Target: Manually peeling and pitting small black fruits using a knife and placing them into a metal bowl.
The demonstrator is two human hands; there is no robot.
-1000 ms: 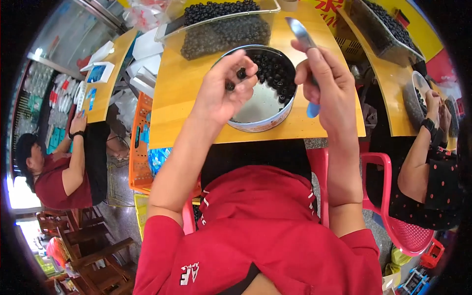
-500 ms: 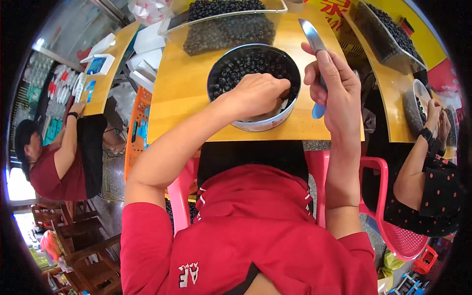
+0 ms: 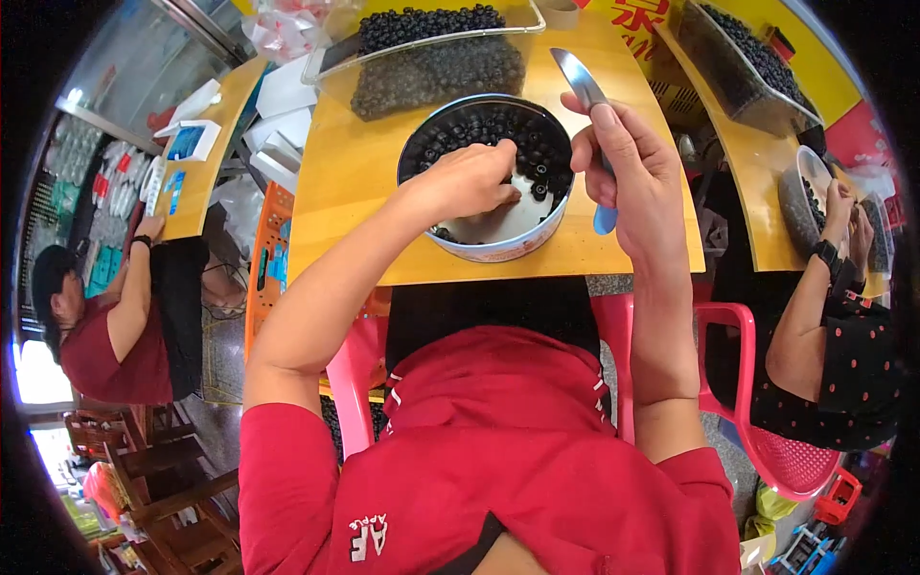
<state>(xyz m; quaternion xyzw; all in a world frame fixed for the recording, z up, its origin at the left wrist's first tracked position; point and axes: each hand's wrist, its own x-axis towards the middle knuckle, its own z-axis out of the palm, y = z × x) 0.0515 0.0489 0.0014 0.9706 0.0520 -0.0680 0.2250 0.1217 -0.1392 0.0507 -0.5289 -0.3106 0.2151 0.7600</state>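
My right hand (image 3: 632,163) grips a knife (image 3: 579,79) with a blue handle, its blade pointing up and away over the table. My left hand (image 3: 470,182) reaches into a round tin (image 3: 494,251) on the table in front of me. The fingers of that hand are curled near the tin's white bottom; whatever they hold is hidden. Small dark round pieces (image 3: 539,163), some showing a pale centre, are heaped along the tin's far and right sides. A bare patch of the bottom shows beside my fingers.
Behind the tin, a clear plastic bin (image 3: 431,81) full of the same dark pieces stands on the yellow table (image 3: 355,201). An orange crate (image 3: 271,240) is at the left edge. Co-workers sit at tables on both sides, the right one with hands in another tub (image 3: 800,206).
My left hand has shifted left inside the tin, uncovering more of the white bottom. The knife and my right hand have moved slightly left in the picture.
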